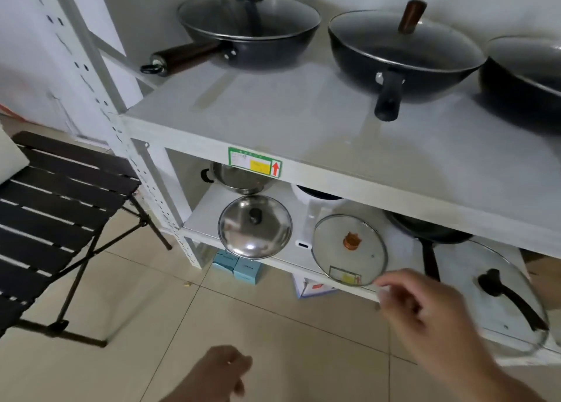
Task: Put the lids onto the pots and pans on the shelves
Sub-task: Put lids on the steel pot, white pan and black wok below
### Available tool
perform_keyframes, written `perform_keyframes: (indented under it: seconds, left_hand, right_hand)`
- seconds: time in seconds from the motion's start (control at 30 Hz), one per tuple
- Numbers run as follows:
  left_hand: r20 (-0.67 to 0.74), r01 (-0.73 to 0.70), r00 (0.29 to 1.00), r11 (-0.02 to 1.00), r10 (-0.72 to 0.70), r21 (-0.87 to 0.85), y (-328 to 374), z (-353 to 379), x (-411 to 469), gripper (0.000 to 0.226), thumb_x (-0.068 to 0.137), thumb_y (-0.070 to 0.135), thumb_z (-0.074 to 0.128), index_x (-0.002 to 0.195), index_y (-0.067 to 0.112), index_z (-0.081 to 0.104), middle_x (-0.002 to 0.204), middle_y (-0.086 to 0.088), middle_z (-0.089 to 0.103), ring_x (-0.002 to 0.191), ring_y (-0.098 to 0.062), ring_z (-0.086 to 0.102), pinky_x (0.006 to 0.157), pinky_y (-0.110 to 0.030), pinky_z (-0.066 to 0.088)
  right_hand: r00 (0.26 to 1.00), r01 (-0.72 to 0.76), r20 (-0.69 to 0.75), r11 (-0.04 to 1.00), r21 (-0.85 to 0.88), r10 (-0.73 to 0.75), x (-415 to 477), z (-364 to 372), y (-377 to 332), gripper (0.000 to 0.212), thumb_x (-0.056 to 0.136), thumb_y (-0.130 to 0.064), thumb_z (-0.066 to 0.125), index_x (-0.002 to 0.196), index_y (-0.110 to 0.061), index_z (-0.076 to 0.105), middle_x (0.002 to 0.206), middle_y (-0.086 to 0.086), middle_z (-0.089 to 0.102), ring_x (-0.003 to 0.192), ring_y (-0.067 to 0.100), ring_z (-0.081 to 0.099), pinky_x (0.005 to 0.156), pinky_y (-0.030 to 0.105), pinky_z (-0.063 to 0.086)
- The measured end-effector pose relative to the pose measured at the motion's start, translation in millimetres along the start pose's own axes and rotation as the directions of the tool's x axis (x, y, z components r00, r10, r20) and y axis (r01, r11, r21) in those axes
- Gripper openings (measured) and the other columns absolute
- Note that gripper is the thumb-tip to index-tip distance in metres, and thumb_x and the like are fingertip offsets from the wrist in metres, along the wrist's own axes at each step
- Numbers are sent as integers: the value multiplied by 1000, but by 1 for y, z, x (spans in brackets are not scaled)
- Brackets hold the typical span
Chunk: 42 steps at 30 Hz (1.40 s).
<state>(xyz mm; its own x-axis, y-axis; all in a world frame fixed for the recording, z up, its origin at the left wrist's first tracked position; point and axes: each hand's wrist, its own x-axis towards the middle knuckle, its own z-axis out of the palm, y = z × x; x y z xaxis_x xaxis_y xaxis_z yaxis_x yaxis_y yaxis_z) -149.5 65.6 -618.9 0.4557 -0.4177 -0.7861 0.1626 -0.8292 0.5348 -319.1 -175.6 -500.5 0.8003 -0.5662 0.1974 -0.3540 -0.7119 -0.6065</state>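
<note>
Upper shelf: three dark woks; the left wok and the middle wok carry glass lids, the right wok is cut off at the frame edge
Lower shelf: steel pot far left, white pot beside it, black pan to the right, all uncovered
Steel lid: shiny dome, black knob, near the steel pot
Glass lid: round, copper knob, at the near edge
Large glass lid: black handle, far right
Right hand: loosely curled, empty, just beside the glass lid
Left hand: half closed, holding nothing, low over the tiled floor
</note>
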Motion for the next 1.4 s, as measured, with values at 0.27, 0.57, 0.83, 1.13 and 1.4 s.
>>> perform_keyframes:
  seconds: [0.27,0.57,0.83,1.13,1.4]
  left_hand:
    - [-299,-163,916,930,267,330,71,-82,127,14,91,36,52,89,29,64,90,-3,73,67,-15,62,61,-29,50]
    - [-301,-289,670,612,679,736,121,-102,282,54,86,43,48,139,38,38,137,0,47,118,-26,57,98,-39,50]
    - [-159,-312,470,331,868,891,100,-104,342,55,86,49,44,140,36,41,132,5,51,112,-20,58,95,-32,49]
    - [-127,-363,394,282,910,888,94,-103,337,38,93,47,44,127,32,50,114,8,53,97,-13,60,82,-24,46]
    - [-191,-414,347,333,918,847,68,-172,276,33,72,63,59,103,56,53,94,28,64,75,3,63,67,-25,52]
  right_hand:
    - [879,-403,180,889,-218,442,110,129,138,20,92,-27,63,111,-19,66,96,1,69,86,14,65,75,26,47]
    - [869,-371,111,785,-497,482,179,187,233,59,86,-58,49,141,-39,38,113,-1,38,88,24,61,80,37,52]
    - [968,-199,40,849,-489,250,168,206,275,21,67,-61,63,76,-43,63,77,-13,66,65,2,61,65,24,51]
    - [968,-236,-18,887,-396,250,138,200,258,43,67,-64,68,69,-21,68,68,0,64,66,10,62,66,29,52]
    - [942,-319,-141,943,-92,305,108,128,243,54,41,-76,81,89,-51,77,83,-12,80,78,8,77,81,31,59]
